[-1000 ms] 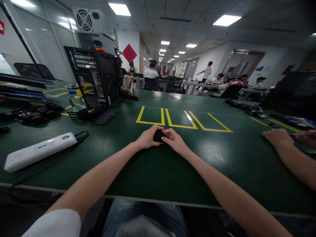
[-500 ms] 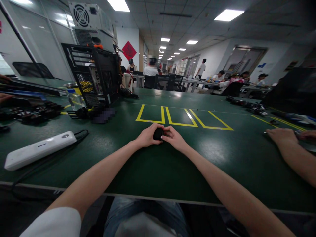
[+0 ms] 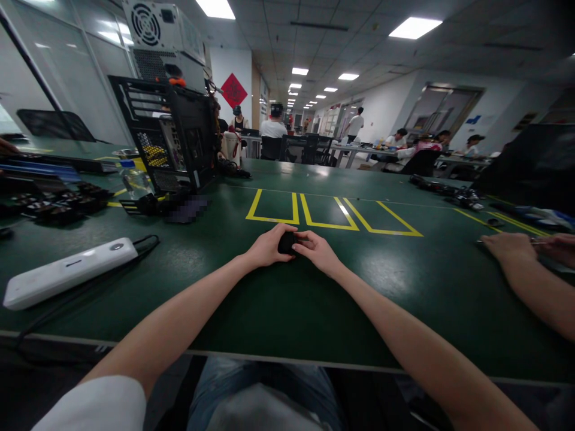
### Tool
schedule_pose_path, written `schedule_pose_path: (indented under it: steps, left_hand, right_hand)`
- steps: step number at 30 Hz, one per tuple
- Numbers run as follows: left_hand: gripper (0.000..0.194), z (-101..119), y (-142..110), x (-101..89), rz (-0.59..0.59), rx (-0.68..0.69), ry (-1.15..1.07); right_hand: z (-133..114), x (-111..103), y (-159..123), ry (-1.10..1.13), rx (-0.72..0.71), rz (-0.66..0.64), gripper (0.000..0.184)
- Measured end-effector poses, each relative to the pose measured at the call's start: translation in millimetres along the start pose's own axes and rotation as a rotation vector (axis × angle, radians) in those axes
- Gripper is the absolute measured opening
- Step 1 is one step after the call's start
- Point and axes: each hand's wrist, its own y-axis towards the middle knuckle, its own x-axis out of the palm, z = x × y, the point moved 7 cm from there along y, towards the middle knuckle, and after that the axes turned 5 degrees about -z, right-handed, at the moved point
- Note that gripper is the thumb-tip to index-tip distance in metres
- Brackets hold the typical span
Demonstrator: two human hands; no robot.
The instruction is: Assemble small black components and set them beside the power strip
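Observation:
A small black object (image 3: 286, 243) is held between my two hands, low over the green table (image 3: 278, 311); its exact kind cannot be made out. My left hand (image 3: 268, 245) curves around its left side, thumb below and fingers above. From the right, the fingertips of my right hand (image 3: 318, 250) are closed on its edge. Both hands hide part of it. Just beyond them, yellow tape outlines (image 3: 330, 226) mark the tabletop.
At left lie a white power strip (image 3: 72, 270) with a black cord, a clear bottle (image 3: 135, 182) and an open black computer case (image 3: 184, 137). A co-worker's hands (image 3: 512, 248) are at the right edge. Dark cables (image 3: 465, 196) lie at the back right.
My hands keep almost the same hold on the black object, which looks slightly turned. The whole view has shifted a little. In the background a standing person has moved left.

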Motion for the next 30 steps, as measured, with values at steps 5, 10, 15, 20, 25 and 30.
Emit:
schedule_pose_path:
  steps: [5,10,15,20,25,30]
  left_hand:
    - [0.059,-0.3,0.4,0.0,0.009,-0.019,0.002]
    - [0.059,0.7,0.3,-0.1,0.000,-0.021,0.001]
    - [0.059,1.1,0.1,-0.5,0.002,-0.005,0.001]
    - [0.060,0.8,-0.3,-0.7,0.005,-0.006,0.006]
    - [0.058,0.8,-0.4,-0.7,0.000,-0.015,0.011]
    - [0.059,0.2,0.3,0.0,0.002,-0.020,0.011]
  right_hand:
    - [-5.2,3.5,-3.5,0.078,-0.047,-0.020,0.031]
    - [-0.9,2.3,-2.7,0.053,-0.021,0.023,0.022]
    - [-3.4,-1.1,-1.3,0.005,-0.043,0.051,0.027]
    - [-5.4,2.2,-2.0,0.017,-0.028,-0.015,0.028]
    - [-6.6,5.9,-3.6,0.073,-0.059,-0.040,0.027]
    - [-4.0,3.6,-2.7,0.018,-0.052,0.005,0.020]
